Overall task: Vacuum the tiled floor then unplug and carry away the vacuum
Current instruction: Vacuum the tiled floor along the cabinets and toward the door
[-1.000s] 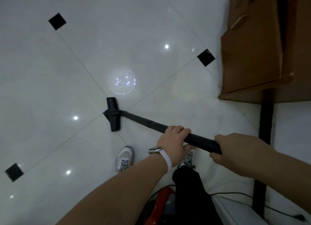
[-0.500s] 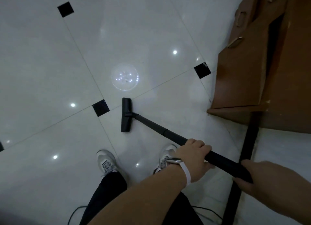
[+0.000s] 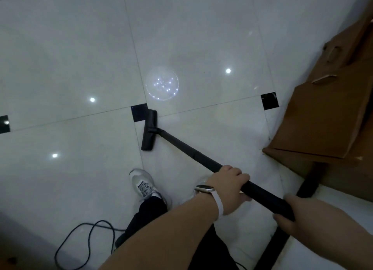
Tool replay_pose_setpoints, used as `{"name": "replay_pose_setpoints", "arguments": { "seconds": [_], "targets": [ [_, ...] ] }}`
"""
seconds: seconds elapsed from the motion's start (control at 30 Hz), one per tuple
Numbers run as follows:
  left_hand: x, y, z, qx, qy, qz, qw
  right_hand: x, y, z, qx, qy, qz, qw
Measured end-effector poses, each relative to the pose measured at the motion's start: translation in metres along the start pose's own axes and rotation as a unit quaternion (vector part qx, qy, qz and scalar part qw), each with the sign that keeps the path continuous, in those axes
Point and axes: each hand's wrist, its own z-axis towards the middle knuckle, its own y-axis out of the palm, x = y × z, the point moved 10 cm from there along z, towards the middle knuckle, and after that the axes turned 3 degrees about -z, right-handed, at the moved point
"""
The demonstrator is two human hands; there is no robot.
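A black vacuum wand (image 3: 187,149) slants from lower right to the middle of the white tiled floor (image 3: 60,47). Its flat black floor head (image 3: 149,130) lies on the tiles beside a small black inset tile (image 3: 138,112). My left hand (image 3: 228,186), with a white-strapped watch on the wrist, grips the wand around its middle. My right hand (image 3: 302,215) grips the wand's upper end at the lower right. The vacuum body is out of view.
A brown wooden cabinet (image 3: 323,116) with drawer handles stands at the right, on a black floor strip (image 3: 306,185). A black power cord (image 3: 88,243) loops on the floor at lower left. My grey shoe (image 3: 143,184) and dark trouser leg are below the floor head.
The floor head has slid along the tiles near the black inset tile while the view shifted. The cord loop has come into view at lower left. Both hands keep their grip.
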Motion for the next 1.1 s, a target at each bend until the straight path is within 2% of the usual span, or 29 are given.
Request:
{"name": "replay_pose_setpoints", "arguments": {
  "seconds": [0.33,0.57,0.9,1.1],
  "targets": [
    [-0.124,-0.076,-0.066,0.082,-0.068,-0.043,0.993,-0.14,-0.05,0.038,0.037,-0.06,-0.069,0.995],
    [-0.205,-0.125,-0.127,0.18,-0.125,-0.113,0.969,-0.248,-0.089,0.051,0.061,-0.109,-0.129,0.984],
    [-0.325,-0.185,-0.228,0.251,-0.226,-0.153,0.929,-0.4,-0.128,0.066,-0.023,-0.172,-0.163,0.971],
    [-0.376,-0.204,-0.284,0.299,-0.272,-0.182,0.896,-0.453,-0.154,0.043,0.089,-0.199,-0.327,0.919]
  ]
}}
